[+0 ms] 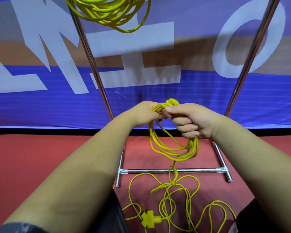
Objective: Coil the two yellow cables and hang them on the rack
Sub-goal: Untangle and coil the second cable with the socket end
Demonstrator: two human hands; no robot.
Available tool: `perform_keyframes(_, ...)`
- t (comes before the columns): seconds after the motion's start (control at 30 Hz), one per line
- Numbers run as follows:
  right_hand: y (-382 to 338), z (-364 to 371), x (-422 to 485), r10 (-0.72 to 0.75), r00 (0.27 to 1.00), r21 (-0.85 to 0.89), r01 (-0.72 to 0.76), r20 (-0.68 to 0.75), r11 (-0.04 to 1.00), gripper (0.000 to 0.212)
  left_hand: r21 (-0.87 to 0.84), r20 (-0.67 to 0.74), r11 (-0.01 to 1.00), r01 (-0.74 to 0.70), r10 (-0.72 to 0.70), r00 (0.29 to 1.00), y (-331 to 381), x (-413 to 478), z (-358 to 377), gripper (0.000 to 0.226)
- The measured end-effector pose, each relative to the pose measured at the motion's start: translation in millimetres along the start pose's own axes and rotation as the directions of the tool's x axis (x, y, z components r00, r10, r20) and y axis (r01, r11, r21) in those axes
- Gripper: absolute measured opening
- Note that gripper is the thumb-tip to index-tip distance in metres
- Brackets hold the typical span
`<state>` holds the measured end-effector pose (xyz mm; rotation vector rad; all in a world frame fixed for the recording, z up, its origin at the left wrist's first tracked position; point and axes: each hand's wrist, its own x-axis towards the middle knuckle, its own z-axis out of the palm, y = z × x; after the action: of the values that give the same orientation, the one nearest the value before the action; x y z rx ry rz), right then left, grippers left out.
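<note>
I see the half-coiled yellow cable (173, 145) bunched between both hands in front of the rack (171, 170). Its smooth round loops droop below my right hand (193, 121), whose fingers are curled tight round the strands. My left hand (144, 115) grips the bundle's top. The slack trails in loose curls over the matte red carpet (57, 148) to a blocky yellow plug (149, 219). A second yellow coil (111, 12) hangs at the top edge beside a shiny chrome upright, against a blue banner (40, 106).

Left hand (145, 115), right hand (194, 121): fingers (186, 127) curled
</note>
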<state>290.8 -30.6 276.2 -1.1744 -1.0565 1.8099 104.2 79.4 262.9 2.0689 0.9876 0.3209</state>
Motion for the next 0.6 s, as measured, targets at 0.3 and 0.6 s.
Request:
perform_keyframes(0.3,-5,-3,-4,-0.094,0.993,0.088,0.101,-0.077,0.991,0.031,-0.096,-0.166,0.995,0.027,-0.043,0.985,-25,16,5,0.015)
perform_keyframes(0.6,-23,-21,-17,-0.261,0.938,0.314,0.324,-0.226,0.892,0.033,-0.35,0.453,0.738,0.578,-0.407,0.793,-78,12,42,0.074)
